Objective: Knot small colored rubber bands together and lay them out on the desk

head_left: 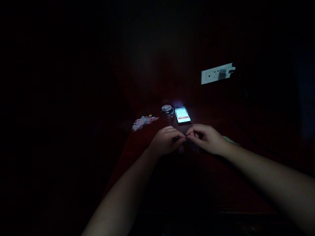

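Note:
My left hand (168,140) and my right hand (206,138) meet over the dark red table, fingertips almost touching. Each is closed in a pinch of thumb and forefinger. Whatever lies between the fingertips is too small and dark to name. Below the hands are a few faint pinkish and pale loops (181,149), partly lost in shadow. A loose pile of small coloured rubber bands (144,123) lies to the left of my left hand.
Beyond my hands stand a small lidded clear jar (167,112) and a phone (183,115) with a lit screen. Something pale green (230,140) shows behind my right wrist. A white wall socket (216,74) with a plug in it is at the upper right. Surroundings are very dark.

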Demonstrator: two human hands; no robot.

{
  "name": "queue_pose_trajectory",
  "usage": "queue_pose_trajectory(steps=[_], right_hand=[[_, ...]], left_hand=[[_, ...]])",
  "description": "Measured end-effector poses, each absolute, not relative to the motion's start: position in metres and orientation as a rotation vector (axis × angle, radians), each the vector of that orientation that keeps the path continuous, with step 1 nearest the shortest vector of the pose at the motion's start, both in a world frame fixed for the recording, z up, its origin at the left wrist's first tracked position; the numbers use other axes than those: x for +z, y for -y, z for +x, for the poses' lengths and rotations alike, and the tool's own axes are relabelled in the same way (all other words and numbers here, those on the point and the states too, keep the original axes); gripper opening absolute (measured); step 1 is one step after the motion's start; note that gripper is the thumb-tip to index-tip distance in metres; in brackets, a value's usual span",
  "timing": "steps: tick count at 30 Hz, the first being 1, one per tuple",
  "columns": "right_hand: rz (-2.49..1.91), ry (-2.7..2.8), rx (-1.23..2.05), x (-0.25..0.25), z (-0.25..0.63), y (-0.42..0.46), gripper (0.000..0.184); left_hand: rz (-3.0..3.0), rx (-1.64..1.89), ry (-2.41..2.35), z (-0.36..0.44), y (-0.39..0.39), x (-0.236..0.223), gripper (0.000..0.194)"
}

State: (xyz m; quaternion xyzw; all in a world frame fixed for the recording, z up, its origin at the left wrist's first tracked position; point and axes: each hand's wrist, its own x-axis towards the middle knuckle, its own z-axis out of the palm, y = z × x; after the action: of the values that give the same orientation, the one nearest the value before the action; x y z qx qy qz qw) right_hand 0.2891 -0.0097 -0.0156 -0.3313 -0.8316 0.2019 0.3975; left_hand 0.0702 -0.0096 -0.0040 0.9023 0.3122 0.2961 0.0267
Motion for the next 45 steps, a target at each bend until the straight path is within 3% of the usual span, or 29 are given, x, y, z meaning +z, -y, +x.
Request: queue_pose_trajectory(steps=[20,28,34,45], right_hand=[[-0.84,2.201,0.471,-0.014,0.289,0.005,0.018],[-0.818,2.163,0.423,-0.014,0.289,0.0,0.019],[-0.806,2.165,0.41,-0.014,0.292,-0.003,0.018],[-0.802,2.17,0.358,-0.013,0.293,-0.003,0.016]], left_hand=[[2.757,0.948,-1.045,0.071,0.007,-0.005,0.011],[2.583,0.908,-1.534,0.035,0.041,-0.023,0.011],[2.326,1.085,-1.867,0.004,0.055,-0.037,0.013],[2.428,0.985,-1.819,0.008,0.051,-0.041,0.008]])
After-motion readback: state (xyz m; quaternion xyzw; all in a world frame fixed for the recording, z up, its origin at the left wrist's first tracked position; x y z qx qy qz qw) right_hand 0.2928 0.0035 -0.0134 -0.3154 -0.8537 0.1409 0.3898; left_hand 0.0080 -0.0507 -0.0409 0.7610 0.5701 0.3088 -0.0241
